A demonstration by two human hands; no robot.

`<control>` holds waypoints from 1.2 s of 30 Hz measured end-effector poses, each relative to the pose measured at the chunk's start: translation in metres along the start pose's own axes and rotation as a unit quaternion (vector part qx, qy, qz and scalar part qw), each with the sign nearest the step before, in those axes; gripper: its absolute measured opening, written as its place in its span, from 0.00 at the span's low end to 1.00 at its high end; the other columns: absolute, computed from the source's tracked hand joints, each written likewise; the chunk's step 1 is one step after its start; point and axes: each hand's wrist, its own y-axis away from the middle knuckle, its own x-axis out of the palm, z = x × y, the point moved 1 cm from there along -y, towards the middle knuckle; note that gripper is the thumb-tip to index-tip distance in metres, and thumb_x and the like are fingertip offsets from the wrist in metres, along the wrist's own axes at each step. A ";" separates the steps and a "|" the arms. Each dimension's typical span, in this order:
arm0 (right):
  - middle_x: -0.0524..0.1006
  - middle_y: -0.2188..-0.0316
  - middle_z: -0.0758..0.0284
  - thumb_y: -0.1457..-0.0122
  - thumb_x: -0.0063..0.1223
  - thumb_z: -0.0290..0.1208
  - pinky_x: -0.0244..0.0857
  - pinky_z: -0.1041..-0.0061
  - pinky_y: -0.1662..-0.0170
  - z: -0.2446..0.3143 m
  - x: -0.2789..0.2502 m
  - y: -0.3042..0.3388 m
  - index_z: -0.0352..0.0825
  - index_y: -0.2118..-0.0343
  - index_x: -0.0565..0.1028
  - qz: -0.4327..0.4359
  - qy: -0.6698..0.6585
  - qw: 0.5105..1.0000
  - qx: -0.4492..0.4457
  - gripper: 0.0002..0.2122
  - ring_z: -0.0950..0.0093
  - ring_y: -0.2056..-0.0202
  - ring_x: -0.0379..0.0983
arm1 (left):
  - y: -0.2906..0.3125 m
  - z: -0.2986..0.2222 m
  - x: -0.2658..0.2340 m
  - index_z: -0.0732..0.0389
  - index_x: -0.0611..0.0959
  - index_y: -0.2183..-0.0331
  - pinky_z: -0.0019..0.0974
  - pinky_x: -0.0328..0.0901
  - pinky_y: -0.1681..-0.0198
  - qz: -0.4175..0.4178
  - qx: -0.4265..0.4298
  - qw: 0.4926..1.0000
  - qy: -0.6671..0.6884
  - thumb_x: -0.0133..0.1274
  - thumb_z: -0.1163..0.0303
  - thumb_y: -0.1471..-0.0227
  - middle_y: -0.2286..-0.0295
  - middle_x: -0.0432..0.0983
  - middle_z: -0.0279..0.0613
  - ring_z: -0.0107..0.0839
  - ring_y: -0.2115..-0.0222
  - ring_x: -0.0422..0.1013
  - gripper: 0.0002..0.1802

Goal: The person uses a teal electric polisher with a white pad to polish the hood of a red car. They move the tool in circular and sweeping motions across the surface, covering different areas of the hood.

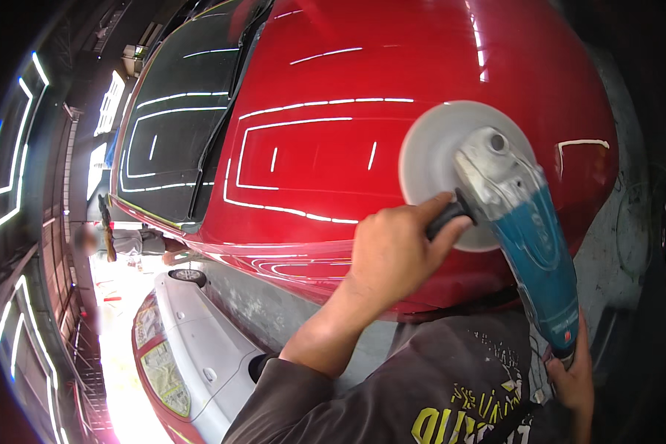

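Observation:
A blue and silver rotary polisher (542, 248) sits over the red car hood (325, 174), tilted across the right of the view. Its round white pad (428, 159) looks smeared, as if spinning, and lies against or just above the glossy paint; the exact contact cannot be told. My left hand (392, 248) is wrapped round the black side handle (445, 214) close to the pad. At the rear end of the polisher's body, my right hand (576, 379) grips it, partly hidden by the tool.
The dark windshield (181, 118) with its wiper lies beyond the hood. A silver and red car (207, 362) with masked windows stands at the lower left. Another person (129, 243) is in the background. A cable (620, 244) lies on the grey floor at right.

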 end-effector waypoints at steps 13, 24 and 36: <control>0.79 0.47 0.39 0.35 0.63 0.45 0.70 0.58 0.41 0.052 0.077 -0.041 0.29 0.23 0.43 0.253 0.240 0.923 -0.161 0.49 0.44 0.46 0.79 | 0.133 0.112 -0.036 0.70 0.86 0.47 0.31 0.73 0.66 -0.138 -0.172 0.971 0.096 0.68 0.66 0.40 0.67 0.89 0.50 0.21 0.69 0.80 0.24; 0.79 0.59 0.37 0.30 0.56 0.40 0.71 0.49 0.50 0.076 0.188 -0.093 0.32 0.22 0.34 0.339 0.162 0.905 -0.201 0.47 0.42 0.58 0.80 | 0.118 0.226 -0.117 0.67 0.88 0.49 0.26 0.59 0.78 -0.103 -0.225 0.962 0.114 0.60 0.61 0.32 0.79 0.76 0.32 0.18 0.80 0.67 0.20; 0.74 0.40 0.49 0.33 0.61 0.36 0.71 0.62 0.42 0.027 0.036 -0.030 0.36 0.21 0.41 0.100 0.015 0.994 -0.048 0.46 0.58 0.46 0.78 | -0.061 0.027 -0.027 0.67 0.89 0.51 0.33 0.67 0.71 0.064 -0.024 0.998 0.016 0.64 0.55 0.37 0.78 0.81 0.44 0.23 0.78 0.71 0.24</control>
